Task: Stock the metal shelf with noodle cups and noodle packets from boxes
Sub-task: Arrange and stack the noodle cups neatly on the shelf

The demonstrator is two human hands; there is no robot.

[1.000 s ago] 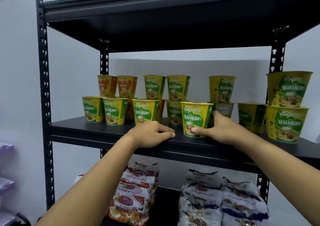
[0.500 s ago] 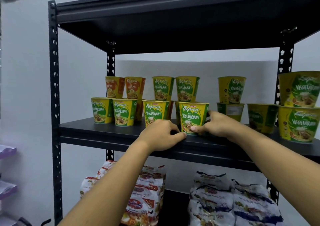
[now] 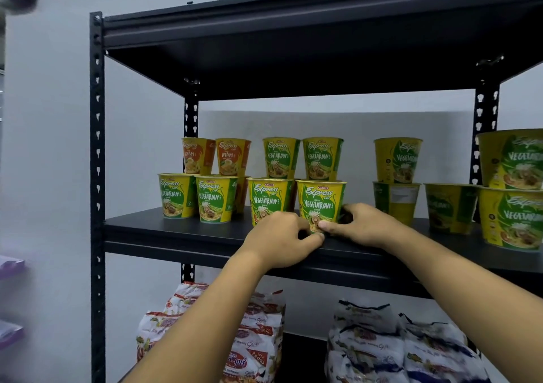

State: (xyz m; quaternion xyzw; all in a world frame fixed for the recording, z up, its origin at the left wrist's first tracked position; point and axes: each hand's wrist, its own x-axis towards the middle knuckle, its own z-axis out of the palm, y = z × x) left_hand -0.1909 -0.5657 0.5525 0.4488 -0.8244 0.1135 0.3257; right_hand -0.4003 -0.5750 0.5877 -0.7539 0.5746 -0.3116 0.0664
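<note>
A yellow-green vegetarian noodle cup [image 3: 321, 199] stands in the front row on the black metal shelf's middle board [image 3: 176, 231], right beside another vegetarian cup [image 3: 269, 200]. My right hand [image 3: 365, 225] grips its base, thumb on the front and fingers round the right side. My left hand [image 3: 282, 240] is curled at the cup's lower left, fingertips against the base and thumb by the board's front edge. More cups stand stacked two high behind and to the left, two of them orange ayam cups [image 3: 216, 157].
Larger vegetarian cups [image 3: 514, 218] are stacked at the right end of the board. On the level below lie red-white noodle packets [image 3: 255, 341] and blue-white packets [image 3: 382, 350]. The top board [image 3: 293, 59] hangs overhead. Blurred purple items [image 3: 11, 265] sit at far left.
My right hand has slid the front cup leftward until it stands beside its neighbour. My left hand has moved from the board's edge up to the cup's base.
</note>
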